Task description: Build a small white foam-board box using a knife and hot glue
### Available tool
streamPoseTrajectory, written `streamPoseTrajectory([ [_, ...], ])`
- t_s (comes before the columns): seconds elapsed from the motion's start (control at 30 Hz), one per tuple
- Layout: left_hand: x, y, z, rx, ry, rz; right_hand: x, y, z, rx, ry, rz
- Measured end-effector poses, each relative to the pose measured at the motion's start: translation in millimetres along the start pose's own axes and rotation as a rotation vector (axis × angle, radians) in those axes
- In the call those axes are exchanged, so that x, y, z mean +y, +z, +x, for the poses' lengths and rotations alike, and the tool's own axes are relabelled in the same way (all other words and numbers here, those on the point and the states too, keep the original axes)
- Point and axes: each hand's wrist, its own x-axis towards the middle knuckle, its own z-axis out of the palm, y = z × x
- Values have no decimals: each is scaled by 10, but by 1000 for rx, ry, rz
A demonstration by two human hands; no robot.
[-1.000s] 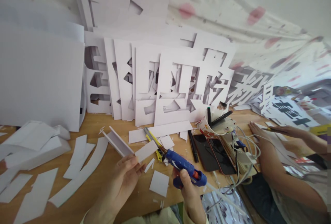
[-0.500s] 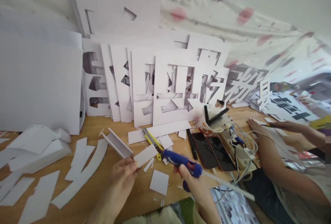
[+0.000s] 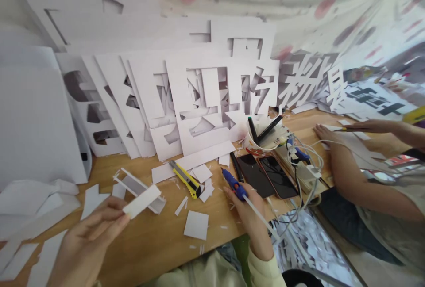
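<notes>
My left hand (image 3: 96,229) pinches one end of a small white rectangular board piece (image 3: 142,201). Behind that piece, a white U-shaped channel of board (image 3: 137,185) lies on the wooden table, partly covered by it. My right hand (image 3: 247,205) is wrapped round a blue hot glue gun (image 3: 234,184), its nozzle pointing up and left. A long whitish glue stick (image 3: 260,216) sticks out of the gun's rear. Between my hands lies a yellow utility knife (image 3: 186,178), near a white square (image 3: 196,225) and small offcuts.
White boards with cut-out shapes (image 3: 199,136) lean along the back. A cup with markers (image 3: 257,145), two phones (image 3: 277,176) and tangled cables (image 3: 312,154) are to the right. A co-worker's hands (image 3: 332,139) work at far right. White scraps (image 3: 36,207) lie at left.
My left hand has moved left and down with the board piece, away from the glue gun. The gun's nozzle has swung away from the piece. The camera view has turned to the right.
</notes>
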Motion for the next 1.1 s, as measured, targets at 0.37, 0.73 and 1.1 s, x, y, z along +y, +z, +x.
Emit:
streamPoseTrajectory([
  [0.37, 947, 253, 346, -387, 177, 767, 337, -140, -370, 24, -80, -49],
  [0.73, 915, 500, 574, -662, 216, 1086, 325, -490, -880, 248, -205, -50],
  [1.1, 793, 585, 501, -578, 129, 1029, 63, -508, -875, 95, -503, 302],
])
